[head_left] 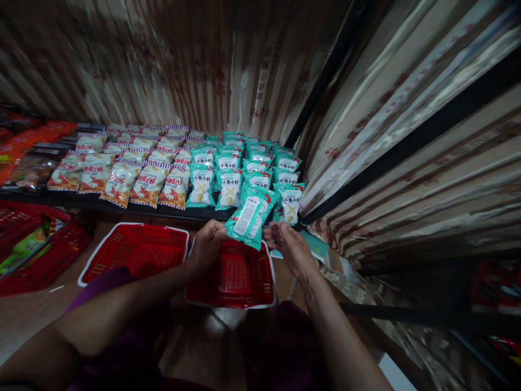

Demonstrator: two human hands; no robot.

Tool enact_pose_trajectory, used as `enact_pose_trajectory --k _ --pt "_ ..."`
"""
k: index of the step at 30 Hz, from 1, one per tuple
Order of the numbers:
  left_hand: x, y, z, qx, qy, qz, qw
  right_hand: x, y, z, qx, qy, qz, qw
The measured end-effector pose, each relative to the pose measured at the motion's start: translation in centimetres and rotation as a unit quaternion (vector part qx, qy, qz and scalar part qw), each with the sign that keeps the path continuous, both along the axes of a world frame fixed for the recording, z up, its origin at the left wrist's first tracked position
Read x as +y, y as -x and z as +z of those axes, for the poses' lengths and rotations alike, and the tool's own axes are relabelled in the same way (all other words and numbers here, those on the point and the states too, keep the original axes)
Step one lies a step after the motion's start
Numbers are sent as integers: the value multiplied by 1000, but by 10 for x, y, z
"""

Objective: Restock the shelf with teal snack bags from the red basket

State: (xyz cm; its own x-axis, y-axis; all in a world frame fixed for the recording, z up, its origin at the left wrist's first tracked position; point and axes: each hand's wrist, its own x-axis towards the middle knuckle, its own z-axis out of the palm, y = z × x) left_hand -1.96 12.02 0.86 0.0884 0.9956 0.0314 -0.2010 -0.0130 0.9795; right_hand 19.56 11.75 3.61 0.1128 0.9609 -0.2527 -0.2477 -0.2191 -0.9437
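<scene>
Pinched by its lower left corner, a teal snack bag (249, 216) with its printed back facing up is in my left hand (208, 240). My right hand (290, 243) is at the bag's right side with its fingers stretched out and apart; whether the fingertips touch it I cannot tell. Behind the held bag, rows of matching teal and white snack bags (228, 187) stand on a dark shelf (171, 210). Below my hands sits a red basket with a white rim (272, 274).
White and orange snack bags (118, 176) fill the shelf further left, beside bright orange packs (44, 136). A second red basket (142, 244) stands left of the first. Another red basket (61, 258) at far left holds green packs. Patterned curtain (228, 70) hangs behind, with dark posts (325, 76) at right.
</scene>
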Motion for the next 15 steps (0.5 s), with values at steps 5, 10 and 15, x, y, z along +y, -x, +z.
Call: enact_pose_trajectory --k 5,10,15 --pt "3 -6 -3 -37 9 18 999 -7 21 -9 36 -5 13 999" --pt "2 -9 0 -44 10 -23 999 -3 28 -17 65 7 -59 996" --pt "18 4 11 -112 -51 17 992 -2 19 -13 4 -9 -55 998"
